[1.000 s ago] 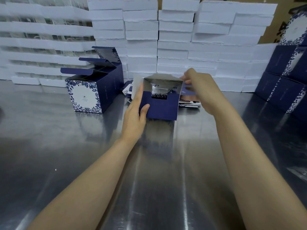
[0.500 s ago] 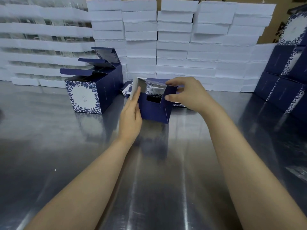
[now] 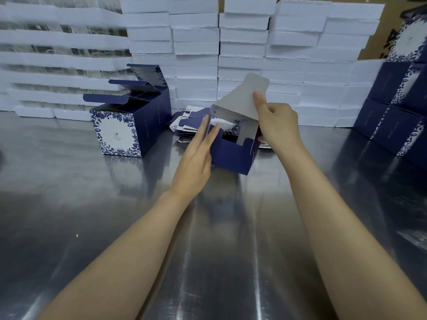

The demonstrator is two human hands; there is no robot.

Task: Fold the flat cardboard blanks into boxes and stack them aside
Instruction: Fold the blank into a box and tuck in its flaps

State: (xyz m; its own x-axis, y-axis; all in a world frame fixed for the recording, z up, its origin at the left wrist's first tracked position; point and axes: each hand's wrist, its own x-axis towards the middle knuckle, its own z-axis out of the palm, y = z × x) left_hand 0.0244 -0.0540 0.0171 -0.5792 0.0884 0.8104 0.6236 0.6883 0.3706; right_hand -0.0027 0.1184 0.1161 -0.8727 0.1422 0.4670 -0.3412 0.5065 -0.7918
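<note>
The half-folded box [image 3: 231, 157], dark blue outside and grey inside, stands near the middle of the shiny metal worktop [image 3: 92, 204], tilted slightly with its open end up. The left hand [image 3: 196, 158] lies flat against the box's left side, fingers straight and close together, pressing the wall without curling round it. The right hand [image 3: 276, 122] grips the box's tall grey flap [image 3: 240, 98], which stands up and leans back over the opening. Its thumb rests on the flap's inner face and its other fingers are curled at the flap's right edge. Inside the opening a strip of white and blue print shows. Just behind the box, a loose pile of flat blanks [image 3: 188, 122] lies on the worktop, partly hidden by the left hand's fingers. To the left, apart from both hands, a finished box [image 3: 115, 135] with a blue leaf border around a white panel stands upright, its top flaps open and raised. At the right edge more dark blue boxes [image 3: 392, 125] are stacked in a leaning block. Rows of white slabs [image 3: 196, 35] are piled high along the back of the worktop, with brown cardboard [image 3: 392, 17] showing above them at the upper right.
</note>
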